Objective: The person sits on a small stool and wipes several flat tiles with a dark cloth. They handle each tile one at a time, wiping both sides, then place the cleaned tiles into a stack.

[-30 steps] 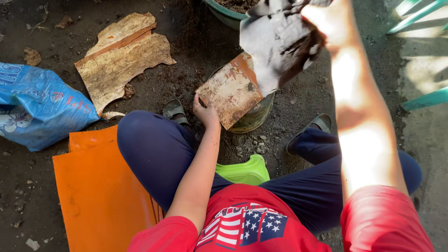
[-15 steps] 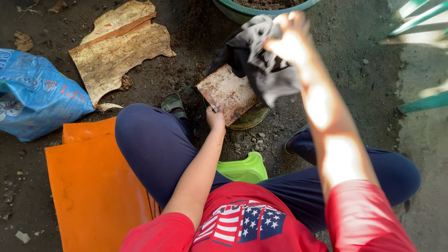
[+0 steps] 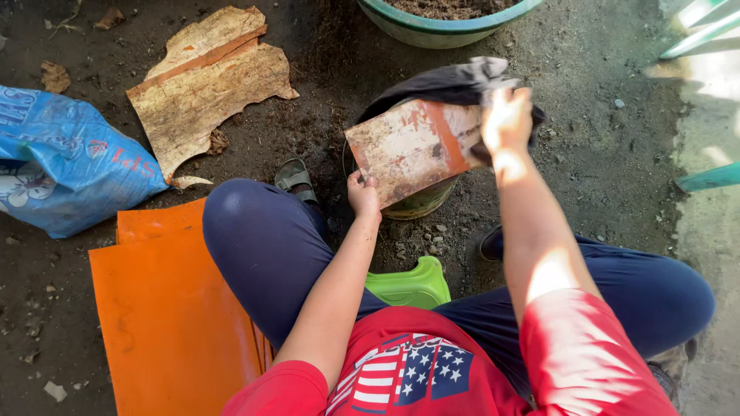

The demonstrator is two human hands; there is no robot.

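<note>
My left hand [image 3: 362,194] grips the lower corner of a flat, stained rectangular board [image 3: 412,148] with a reddish stripe, held tilted over a small round pot [image 3: 420,204] on the ground. My right hand [image 3: 505,123] holds a dark cloth [image 3: 451,83] bunched against the board's upper right edge. I sit on a low green stool [image 3: 408,283], with my knees in dark blue trousers on either side of the pot.
A large green basin [image 3: 439,23] of soil stands at the top. Torn pieces of brown cardboard [image 3: 204,85] lie upper left, a blue plastic sack [image 3: 62,166] at the left edge, orange sheets [image 3: 166,316] lower left. Teal chair legs [image 3: 709,177] stand at the right.
My right hand has come down from high above with the dark cloth and now rests it on the board's upper edge. My left hand keeps hold of the board.
</note>
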